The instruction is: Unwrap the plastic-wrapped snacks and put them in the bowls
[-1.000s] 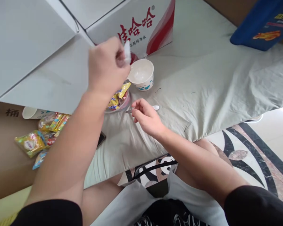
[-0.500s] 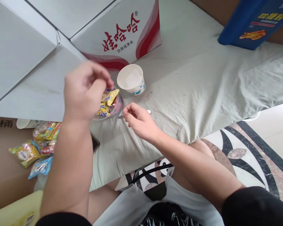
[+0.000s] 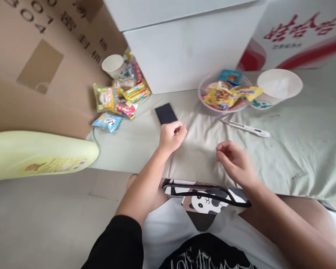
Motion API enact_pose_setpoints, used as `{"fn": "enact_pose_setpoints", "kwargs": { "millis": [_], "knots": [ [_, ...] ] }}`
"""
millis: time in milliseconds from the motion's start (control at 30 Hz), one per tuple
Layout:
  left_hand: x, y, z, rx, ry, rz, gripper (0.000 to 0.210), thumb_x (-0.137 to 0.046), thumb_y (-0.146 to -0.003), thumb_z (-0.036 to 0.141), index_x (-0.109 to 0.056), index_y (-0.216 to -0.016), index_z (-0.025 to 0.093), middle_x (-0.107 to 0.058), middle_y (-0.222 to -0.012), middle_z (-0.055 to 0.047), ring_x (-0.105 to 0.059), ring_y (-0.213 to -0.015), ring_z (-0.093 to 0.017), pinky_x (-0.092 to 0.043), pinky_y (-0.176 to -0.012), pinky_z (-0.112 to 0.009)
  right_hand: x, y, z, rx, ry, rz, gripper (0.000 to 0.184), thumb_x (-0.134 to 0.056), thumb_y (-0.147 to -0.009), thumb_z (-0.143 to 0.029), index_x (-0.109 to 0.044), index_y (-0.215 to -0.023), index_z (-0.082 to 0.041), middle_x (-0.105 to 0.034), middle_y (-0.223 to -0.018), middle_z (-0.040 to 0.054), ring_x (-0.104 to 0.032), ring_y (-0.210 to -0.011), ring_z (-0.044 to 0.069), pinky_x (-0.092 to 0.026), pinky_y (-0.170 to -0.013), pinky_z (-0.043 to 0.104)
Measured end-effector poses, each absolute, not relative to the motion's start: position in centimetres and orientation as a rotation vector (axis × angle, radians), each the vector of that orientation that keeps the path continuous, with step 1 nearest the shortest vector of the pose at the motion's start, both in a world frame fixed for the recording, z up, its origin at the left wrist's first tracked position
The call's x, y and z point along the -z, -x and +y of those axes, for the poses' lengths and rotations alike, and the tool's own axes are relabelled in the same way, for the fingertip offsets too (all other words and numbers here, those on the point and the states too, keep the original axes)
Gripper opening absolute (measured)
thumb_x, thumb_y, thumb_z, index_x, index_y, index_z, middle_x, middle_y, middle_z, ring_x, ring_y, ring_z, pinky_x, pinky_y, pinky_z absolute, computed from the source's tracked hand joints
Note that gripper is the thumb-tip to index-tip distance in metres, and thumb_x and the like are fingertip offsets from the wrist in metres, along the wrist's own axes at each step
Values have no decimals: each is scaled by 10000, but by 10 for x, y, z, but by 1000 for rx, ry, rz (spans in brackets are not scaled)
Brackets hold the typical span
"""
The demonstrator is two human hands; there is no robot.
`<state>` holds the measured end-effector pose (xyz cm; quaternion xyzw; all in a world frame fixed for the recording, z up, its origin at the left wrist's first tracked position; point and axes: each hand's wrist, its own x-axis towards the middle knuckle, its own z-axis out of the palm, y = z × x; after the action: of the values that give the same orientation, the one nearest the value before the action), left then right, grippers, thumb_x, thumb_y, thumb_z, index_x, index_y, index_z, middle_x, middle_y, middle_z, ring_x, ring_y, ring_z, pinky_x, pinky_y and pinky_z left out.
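Observation:
My left hand (image 3: 172, 136) is closed in a loose fist at the near end of a black phone (image 3: 166, 113); no held thing shows. My right hand (image 3: 235, 163) hovers over the cloth with fingers curled in, and nothing is visible in them. Beyond it lies a white utility knife (image 3: 248, 128), blade end toward the left. A clear plastic bowl (image 3: 201, 101) holds yellow-wrapped snacks (image 3: 222, 96) and a blue packet (image 3: 230, 76). Beside the bowl, a white paper cup (image 3: 264, 103) stands with something white inside.
Wrapped snacks (image 3: 105, 98) and another paper cup (image 3: 114, 66) sit against a brown carton (image 3: 72, 71) on the left. A pale yellow bottle (image 3: 53, 153) lies near them. White boxes (image 3: 184, 56) line the back of the greenish cloth (image 3: 140, 149). A panda-print item (image 3: 207, 201) is at my lap.
The view has swung left. My left hand has left the bowl and come back near the phone. My right hand has moved off the utility knife, which now lies in full view.

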<state>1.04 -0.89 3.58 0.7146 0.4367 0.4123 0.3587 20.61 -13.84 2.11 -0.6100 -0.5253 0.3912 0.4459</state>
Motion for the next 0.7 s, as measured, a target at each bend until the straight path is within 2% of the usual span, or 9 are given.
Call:
{"fn": "enact_pose_setpoints", "kwargs": {
  "millis": [167, 300, 333, 400, 467, 500, 600, 700],
  "knots": [
    [-41, 34, 24, -1422, -1366, 1174, 350, -571, -778, 275, -333, -531, 206, -266, -528, 57, -256, -514, -79, -217, -501, -248, -21, -160, -117, -705, 1563, -1545, 36, -592, -921, -239, -603, -888, -231, -654, -764, 10, -629, -690, 167, -488, -654, 303],
    [-50, 59, 45, -1513, -853, 1091, 300, -590, -726, 245, -350, -549, 207, -245, -538, 72, -211, -466, -60, -168, -455, -230, -44, -92, -17, -499, 1386, -1846, 90, -530, -926, -198, -611, -915, -234, -699, -858, 44, -669, -794, 198, -529, -755, 325],
    [-52, 65, 49, -1516, -744, 1076, 285, -583, -714, 237, -351, -550, 208, -230, -534, 77, -195, -450, -56, -153, -444, -228, -49, -73, 17, -452, 1347, -1958, 116, -512, -922, -190, -618, -948, -229, -715, -917, 64, -677, -861, 216, -536, -806, 339],
    [-55, 76, 55, -1525, -586, 1066, 270, -567, -702, 228, -348, -545, 209, -209, -525, 82, -174, -431, -50, -135, -431, -225, -55, -38, 84, -328, 1344, -2145, 281, -455, -906, -123, -629, -1112, -200, -720, -1147, 118, -665, -1077, 255, -526, -937, 374],
    [-58, 85, 57, -1541, -522, 1068, 267, -560, -698, 220, -347, -537, 207, -212, -524, 81, -174, -426, -45, -129, -429, -220, -55, -6, 137, -199, 1413, -2328, 440, -415, -894, -56, -597, -1279, -165, -652, -1357, 153, -598, -1241, 285, -478, -1047, 418],
    [-59, 89, 58, -1545, -517, 1066, 267, -560, -700, 217, -349, -535, 205, -214, -525, 81, -178, -427, -43, -129, -431, -216, -53, 7, 155, -132, 1473, -2391, 474, -403, -904, -37, -577, -1332, -138, -626, -1399, 170, -574, -1281, 302, -450, -1082, 445],
    [-60, 98, 58, -1539, -541, 1066, 266, -565, -712, 212, -366, -536, 197, -212, -525, 80, -189, -432, -39, -130, -436, -204, -44, 29, 176, 46, 1622, -2483, 483, -372, -961, -38, -532, -1413, -96, -610, -1375, 199, -568, -1278, 333, -406, -1100, 503],
    [-59, 104, 55, -1555, -537, 1085, 273, -569, -711, 202, -359, -538, 193, -215, -531, 78, -194, -432, -36, -133, -434, -197, -39, 29, 165, 132, 1709, -2467, 466, -353, -994, -58, -540, -1414, -133, -598, -1352, 198, -585, -1218, 327, -442, -1028, 499]
  ]
}}
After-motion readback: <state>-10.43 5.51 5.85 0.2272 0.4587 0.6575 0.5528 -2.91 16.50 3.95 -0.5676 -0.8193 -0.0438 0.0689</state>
